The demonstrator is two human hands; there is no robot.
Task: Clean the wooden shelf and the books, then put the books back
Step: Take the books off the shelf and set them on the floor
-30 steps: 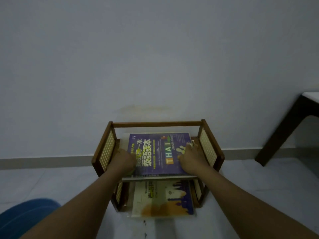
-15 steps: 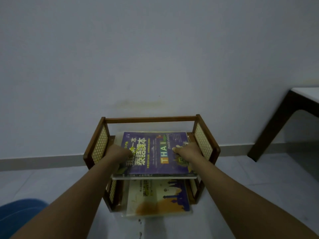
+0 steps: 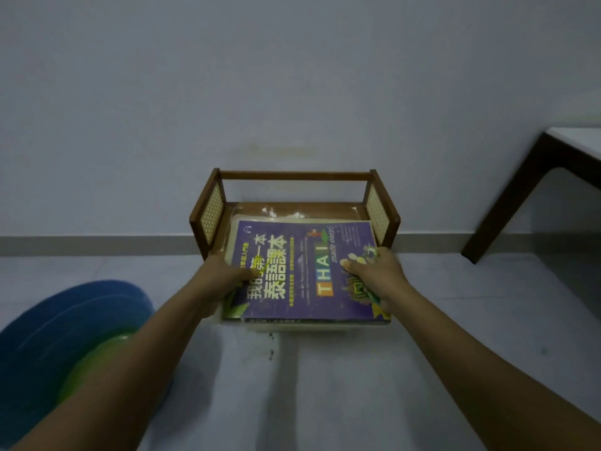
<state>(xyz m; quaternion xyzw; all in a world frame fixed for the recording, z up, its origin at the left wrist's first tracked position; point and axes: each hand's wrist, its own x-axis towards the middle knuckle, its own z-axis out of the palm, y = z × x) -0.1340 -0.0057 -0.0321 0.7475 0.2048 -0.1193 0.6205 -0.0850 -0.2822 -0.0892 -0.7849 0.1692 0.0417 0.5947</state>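
Gripping the glossy purple book stack (image 3: 302, 271), left hand (image 3: 221, 276) and right hand (image 3: 379, 275) curl fingers around its edges.

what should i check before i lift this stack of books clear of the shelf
1. Left hand grips the left edge of the purple book, thumb on the cover: ok.
2. Right hand grips the right edge, fingers on the cover: ok.
3. Fingers reach under the whole stack, including the pale books beneath: cannot tell, the undersides are hidden.
4. Stack clears the wooden shelf side panels: ok, its front half already overhangs the front.
5. Floor in front free for setting down: ok, only small dark specks.
6. Shelf board dusty: not ok, white residue shows behind the books.
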